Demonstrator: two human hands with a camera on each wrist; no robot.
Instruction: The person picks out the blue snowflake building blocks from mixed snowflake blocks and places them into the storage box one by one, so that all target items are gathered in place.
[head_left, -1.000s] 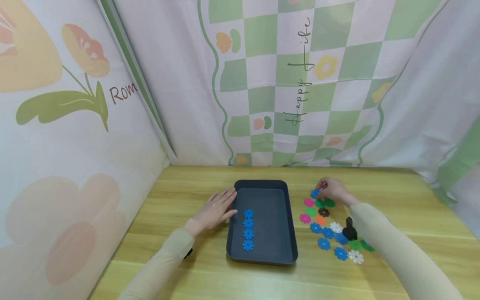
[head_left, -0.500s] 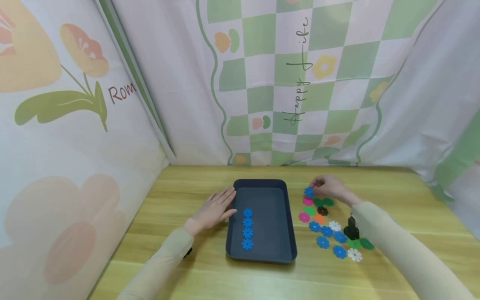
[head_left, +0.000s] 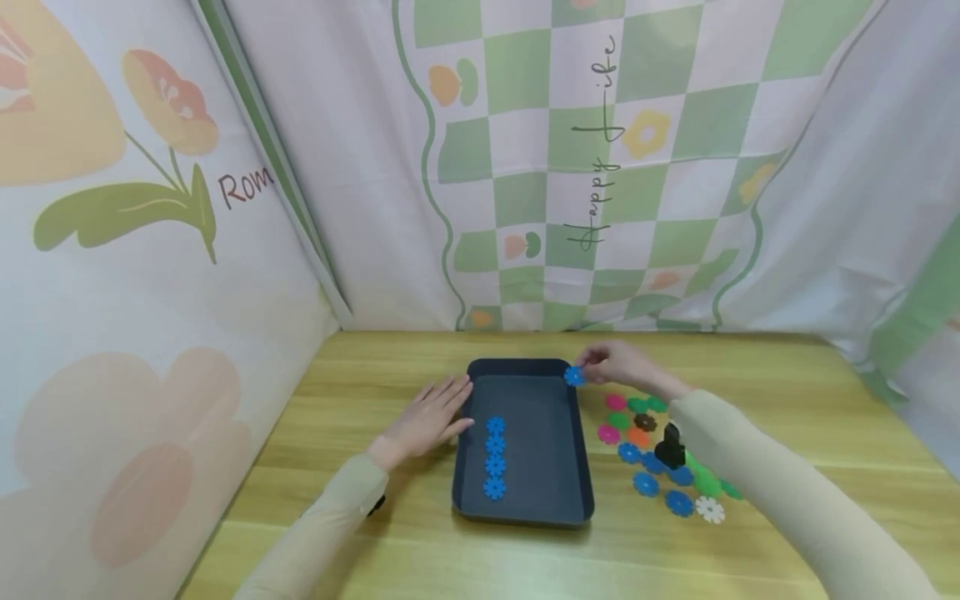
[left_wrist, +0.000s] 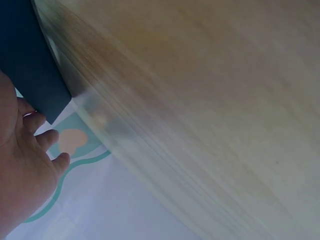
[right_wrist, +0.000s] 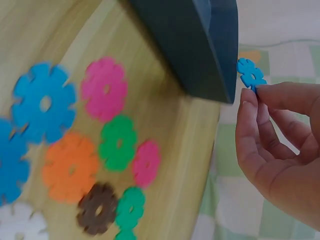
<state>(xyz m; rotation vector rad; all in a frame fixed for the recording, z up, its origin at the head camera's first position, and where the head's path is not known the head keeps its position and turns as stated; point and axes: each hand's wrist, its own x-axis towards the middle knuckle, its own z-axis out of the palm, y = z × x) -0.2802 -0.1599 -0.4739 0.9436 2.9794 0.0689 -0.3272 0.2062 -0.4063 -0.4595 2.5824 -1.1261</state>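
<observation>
Between thumb and index finger, my right hand (head_left: 617,365) pinches a blue snowflake disc (right_wrist: 250,73), a flat notched plastic piece. In the head view that disc overlaps the far right corner of a dark grey tray (head_left: 536,510). Spread flat with straight fingers, my left hand (head_left: 429,421) rests its fingertips against the tray's left rim. Inside the tray, several blue snowflake discs (head_left: 495,465) form a straight column along the left side. The left wrist view shows the left fingers (left_wrist: 35,121) at the tray wall (left_wrist: 32,65).
Right of the tray, loose snowflake discs lie on the wooden table (head_left: 375,550): pink (head_left: 608,433), orange (head_left: 639,437), brown (right_wrist: 97,209), green, white (head_left: 709,509) and several blue ones (head_left: 679,502). The right forearm passes over part of them. A patterned curtain (head_left: 517,200) hangs behind the table.
My right hand has carried the blue snowflake disc leftward from the far end of the loose pile to the tray's far right corner. My left hand has stayed in place.
</observation>
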